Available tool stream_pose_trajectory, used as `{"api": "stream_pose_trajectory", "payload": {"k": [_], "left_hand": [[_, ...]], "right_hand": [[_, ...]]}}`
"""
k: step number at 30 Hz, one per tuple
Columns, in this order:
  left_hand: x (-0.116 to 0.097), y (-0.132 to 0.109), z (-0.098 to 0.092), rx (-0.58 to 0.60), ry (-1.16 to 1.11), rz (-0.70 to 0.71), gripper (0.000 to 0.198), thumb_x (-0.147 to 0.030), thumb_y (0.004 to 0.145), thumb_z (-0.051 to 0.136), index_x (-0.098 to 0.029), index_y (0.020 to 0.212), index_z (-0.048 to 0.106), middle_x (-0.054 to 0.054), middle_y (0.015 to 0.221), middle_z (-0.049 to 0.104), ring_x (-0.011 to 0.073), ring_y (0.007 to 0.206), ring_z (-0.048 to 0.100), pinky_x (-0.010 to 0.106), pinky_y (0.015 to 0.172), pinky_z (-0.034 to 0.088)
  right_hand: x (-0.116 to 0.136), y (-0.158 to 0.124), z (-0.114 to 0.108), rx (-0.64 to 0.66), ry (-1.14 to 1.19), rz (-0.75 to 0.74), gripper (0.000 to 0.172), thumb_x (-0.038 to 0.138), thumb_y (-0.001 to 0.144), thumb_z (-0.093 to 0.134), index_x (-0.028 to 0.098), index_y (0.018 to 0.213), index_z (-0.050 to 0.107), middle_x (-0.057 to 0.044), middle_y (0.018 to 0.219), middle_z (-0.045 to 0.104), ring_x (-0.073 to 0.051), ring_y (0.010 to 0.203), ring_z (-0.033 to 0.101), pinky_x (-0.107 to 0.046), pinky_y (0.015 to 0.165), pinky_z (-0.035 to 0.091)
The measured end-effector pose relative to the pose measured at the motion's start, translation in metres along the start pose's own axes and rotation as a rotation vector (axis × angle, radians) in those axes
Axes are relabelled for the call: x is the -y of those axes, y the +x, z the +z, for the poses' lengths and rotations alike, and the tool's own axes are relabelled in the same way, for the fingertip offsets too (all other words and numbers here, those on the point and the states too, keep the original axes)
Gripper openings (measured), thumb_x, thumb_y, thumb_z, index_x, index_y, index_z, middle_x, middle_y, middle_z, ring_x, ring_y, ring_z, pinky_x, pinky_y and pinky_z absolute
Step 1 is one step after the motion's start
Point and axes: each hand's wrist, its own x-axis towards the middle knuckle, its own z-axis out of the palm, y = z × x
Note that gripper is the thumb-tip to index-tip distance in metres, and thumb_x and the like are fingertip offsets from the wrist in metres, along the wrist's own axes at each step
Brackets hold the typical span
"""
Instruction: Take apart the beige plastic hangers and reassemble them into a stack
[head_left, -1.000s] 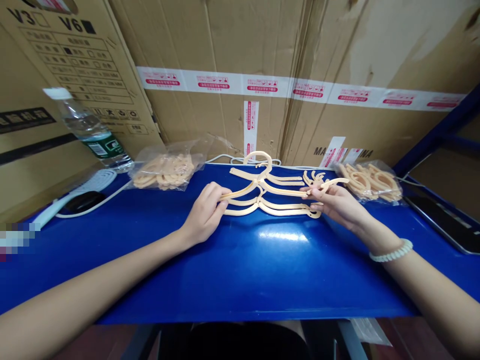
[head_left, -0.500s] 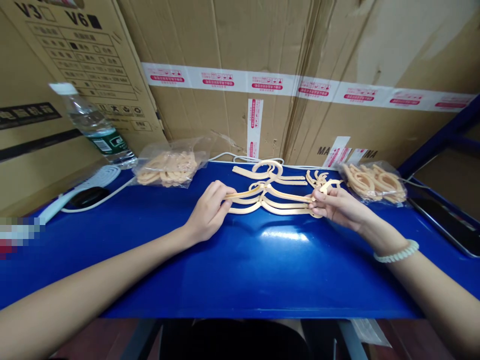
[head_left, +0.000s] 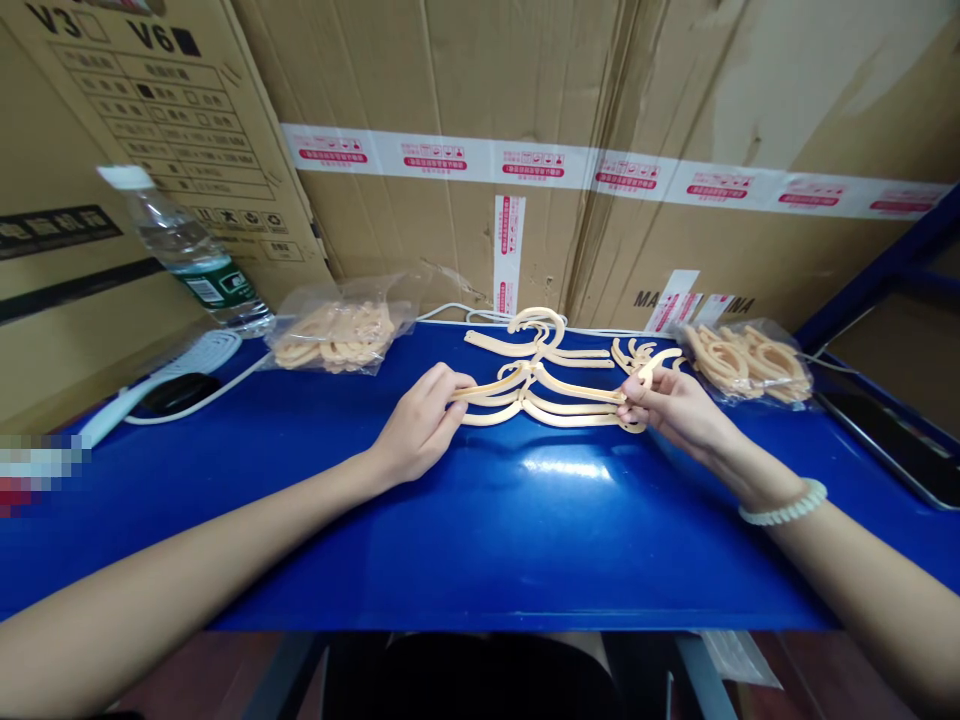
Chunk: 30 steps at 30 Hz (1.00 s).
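Observation:
Several cream plastic hanger pieces [head_left: 570,418] lie on the blue table [head_left: 480,560], joined in pairs of curved arms near the centre. My left hand [head_left: 426,420] pinches the left end of the uppermost hanger [head_left: 559,385]. Closed round its right end is my right hand [head_left: 671,405], which also has a curved hook piece [head_left: 660,362] rising between thumb and fingers. Behind this hanger lie another hook and more arms [head_left: 499,346]. Loose small hooks [head_left: 634,352] rest just beyond my right hand.
Clear bags of cream parts lie at the back left [head_left: 337,335] and back right [head_left: 750,362]. A water bottle [head_left: 202,265], a white brush-like object [head_left: 176,370] and a black mouse [head_left: 180,393] are left. A phone [head_left: 889,445] lies right. Cardboard [head_left: 450,80] stands behind.
The hook piece in my right hand has tilted more upright, and that hand has turned slightly. My left hand keeps nearly the same place.

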Motion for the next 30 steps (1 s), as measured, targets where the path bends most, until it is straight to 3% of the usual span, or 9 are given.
{"api": "stream_pose_trajectory", "payload": {"k": [6,13,16,20,25,30], "left_hand": [[-0.004,0.001,0.0,0.004,0.065,0.052,0.02,-0.021,0.104,0.039,-0.016,0.115,0.055,0.008,0.099,0.06,0.0216,0.09,0.058,0.035,0.083,0.047],[0.001,0.008,-0.011,0.023,0.203,0.09,0.02,-0.026,0.105,0.041,-0.016,0.113,0.056,0.008,0.102,0.067,0.0225,0.089,0.063,0.035,0.079,0.045],[0.009,0.014,-0.025,0.094,0.294,0.107,0.024,-0.029,0.107,0.038,-0.016,0.111,0.057,0.007,0.102,0.069,0.0231,0.087,0.064,0.036,0.077,0.044],[0.019,0.019,-0.042,0.222,0.392,0.219,0.028,-0.03,0.107,0.036,-0.017,0.104,0.06,0.007,0.095,0.069,0.0233,0.083,0.062,0.036,0.077,0.042],[0.023,0.019,-0.047,0.293,0.452,0.277,0.027,-0.027,0.106,0.037,-0.019,0.099,0.063,0.007,0.09,0.067,0.0235,0.084,0.058,0.035,0.076,0.041],[0.016,0.016,-0.042,0.343,0.474,0.327,0.024,-0.022,0.105,0.04,-0.018,0.098,0.064,0.01,0.1,0.065,0.0238,0.089,0.055,0.035,0.076,0.04]], "right_hand": [[-0.002,-0.001,0.004,-0.088,-0.048,-0.124,0.05,0.051,0.056,0.098,0.019,0.072,0.063,0.0,0.06,0.067,-0.014,0.055,0.067,-0.021,0.057,0.058],[0.0,0.0,0.003,-0.085,-0.009,-0.201,0.039,0.05,0.067,0.093,0.022,0.086,0.072,0.0,0.081,0.068,-0.014,0.07,0.067,-0.025,0.062,0.061],[0.005,0.005,-0.007,-0.131,0.035,-0.187,0.038,0.051,0.066,0.093,0.023,0.086,0.076,-0.002,0.091,0.07,-0.012,0.07,0.063,-0.024,0.062,0.06],[0.02,0.011,-0.032,-0.147,-0.015,-0.134,0.042,0.05,0.054,0.098,0.024,0.08,0.078,-0.002,0.079,0.07,-0.015,0.069,0.062,-0.026,0.06,0.057],[0.043,0.009,-0.067,0.085,-0.412,-0.066,0.036,0.051,0.065,0.093,0.024,0.085,0.08,-0.005,0.081,0.073,-0.018,0.069,0.063,-0.029,0.063,0.054],[0.052,0.008,-0.074,0.415,-0.849,-0.116,0.036,0.056,0.076,0.083,0.022,0.089,0.081,-0.009,0.091,0.075,-0.027,0.083,0.067,-0.038,0.077,0.052]]}}
